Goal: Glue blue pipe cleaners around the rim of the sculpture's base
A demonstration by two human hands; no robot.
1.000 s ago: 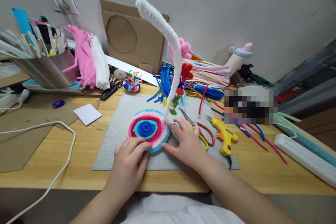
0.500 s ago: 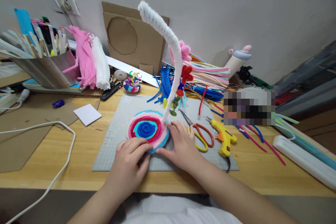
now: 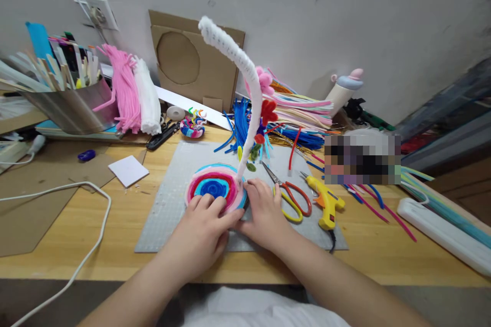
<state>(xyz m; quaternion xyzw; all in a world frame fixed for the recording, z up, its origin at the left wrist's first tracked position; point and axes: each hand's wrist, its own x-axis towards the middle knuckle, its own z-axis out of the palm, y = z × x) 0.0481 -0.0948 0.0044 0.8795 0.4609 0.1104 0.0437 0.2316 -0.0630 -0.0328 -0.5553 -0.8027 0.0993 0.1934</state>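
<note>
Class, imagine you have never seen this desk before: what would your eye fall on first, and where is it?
Probably the tall white fuzzy stem, which rises near the right edge of the ringed disc and arches over to the left. The disc's blue centre and red and pink rings stand out on the grey mat, with the left hand over its near edge. Right of the scissors, the yellow glue gun also catches the eye.

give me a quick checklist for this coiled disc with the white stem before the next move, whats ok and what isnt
1. Left hand on the coiled disc: ok.
2. Right hand at the disc's right edge: ok.
3. White stem standing up from the disc: ok.
4. Stem firmly fixed: cannot tell.
5. Scissors well away from the right hand: not ok, close beside it.
6. Glue gun cool: cannot tell.
</note>
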